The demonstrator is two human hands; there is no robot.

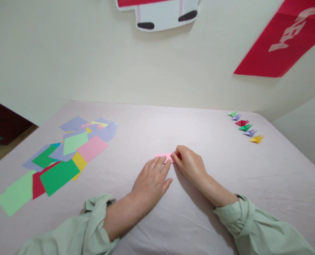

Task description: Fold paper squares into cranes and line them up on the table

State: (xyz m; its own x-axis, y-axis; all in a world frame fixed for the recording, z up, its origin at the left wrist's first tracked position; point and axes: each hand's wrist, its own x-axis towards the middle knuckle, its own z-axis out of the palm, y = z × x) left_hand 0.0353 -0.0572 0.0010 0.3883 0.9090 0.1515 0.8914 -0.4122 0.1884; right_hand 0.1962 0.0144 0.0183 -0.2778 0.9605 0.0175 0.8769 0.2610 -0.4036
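A small strip of folded pink paper (167, 156) lies on the pale cloth in front of me. Across its left part rests my left hand (152, 177), palm down, with its fingers stretched out and pressing on the paper. At the strip's right end, my right hand (189, 163) is closed, thumb and index finger pinched on the paper's edge. My fingers hide parts of the strip, so its full shape does not show.
Loose coloured paper sheets, among them a green sheet (59, 177) and a pink sheet (92, 148), overlap at the left. Several folded paper figures, including a yellow one (256, 139), stand in a row at the right. A wall (157, 71) rises behind the cloth-covered surface (136, 124).
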